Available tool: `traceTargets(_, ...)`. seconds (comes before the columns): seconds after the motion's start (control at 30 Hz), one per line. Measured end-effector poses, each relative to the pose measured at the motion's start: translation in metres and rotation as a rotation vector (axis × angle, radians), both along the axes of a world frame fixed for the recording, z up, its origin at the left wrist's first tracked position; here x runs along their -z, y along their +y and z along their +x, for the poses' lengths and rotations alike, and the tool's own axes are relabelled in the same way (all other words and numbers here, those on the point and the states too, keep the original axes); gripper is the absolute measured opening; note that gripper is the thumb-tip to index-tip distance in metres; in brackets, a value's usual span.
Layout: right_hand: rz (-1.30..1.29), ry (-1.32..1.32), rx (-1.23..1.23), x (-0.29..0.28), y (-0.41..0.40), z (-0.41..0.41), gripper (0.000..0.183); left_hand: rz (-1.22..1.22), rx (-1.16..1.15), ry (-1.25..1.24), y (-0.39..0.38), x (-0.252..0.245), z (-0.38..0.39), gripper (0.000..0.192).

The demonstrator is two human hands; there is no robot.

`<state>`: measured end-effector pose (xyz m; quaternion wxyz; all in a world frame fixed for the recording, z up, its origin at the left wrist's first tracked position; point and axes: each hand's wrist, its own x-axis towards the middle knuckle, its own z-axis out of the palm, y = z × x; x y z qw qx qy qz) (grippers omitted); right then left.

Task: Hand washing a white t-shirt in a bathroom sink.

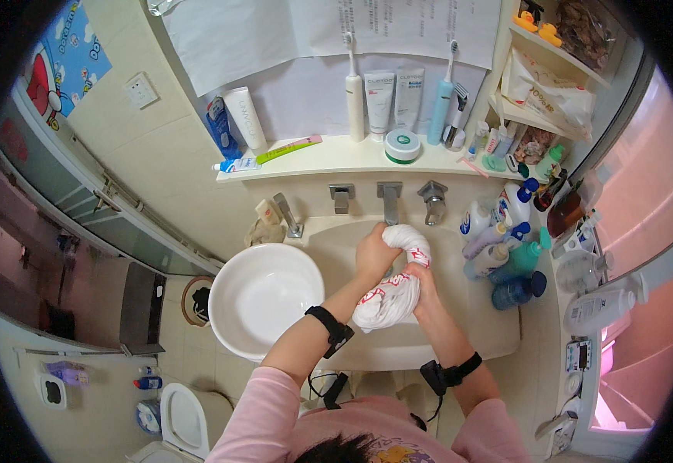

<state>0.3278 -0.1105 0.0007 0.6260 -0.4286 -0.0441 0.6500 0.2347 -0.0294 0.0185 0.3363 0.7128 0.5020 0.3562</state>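
Observation:
A white cloth [388, 304] with red lettering hangs twisted and bunched over the washbasin [481, 335]. Its upper end curls over beside my left hand [375, 253], which is closed around the twisted part just below the faucet spout [391, 205]. Lower down, my right hand [422, 285] grips the same cloth from the right side, above its loose, folded bulk. Both wrists wear black straps with small devices. Most of my fingers are hidden by the cloth. No running water can be made out at the spout.
An empty white plastic basin [261, 301] rests at the sink's left edge. Several pump bottles [510, 249] crowd the right side. A shelf [313, 159] above holds electric toothbrushes, tubes and a round jar [402, 146]. A toilet [188, 419] stands at lower left.

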Motion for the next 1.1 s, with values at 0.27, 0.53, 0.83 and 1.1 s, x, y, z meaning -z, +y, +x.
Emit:
traceTargets(0.27, 0.062, -0.049, -0.246, 0.007, -0.002, 0.010, 0.009, -0.095, -0.027, -0.032, -0.006, 0.002, -0.018, 0.042)
traceTargets(0.53, 0.191, -0.733, -0.360, 0.001, 0.013, -0.012, 0.021, -0.195, 0.081, -0.082, -0.013, 0.000, -0.095, 0.046)
traceTargets(0.83, 0.256, -0.759, -0.271, 0.000, 0.006, -0.067, 0.025, -0.591, -0.138, -0.240, -0.046, 0.000, -0.126, 0.039)
traceTargets(1.1, 0.258, -0.182, -0.572, 0.017, -0.008, -0.054, 0.009, -0.200, -0.365, -0.120, -0.080, -0.013, -0.120, 0.047)
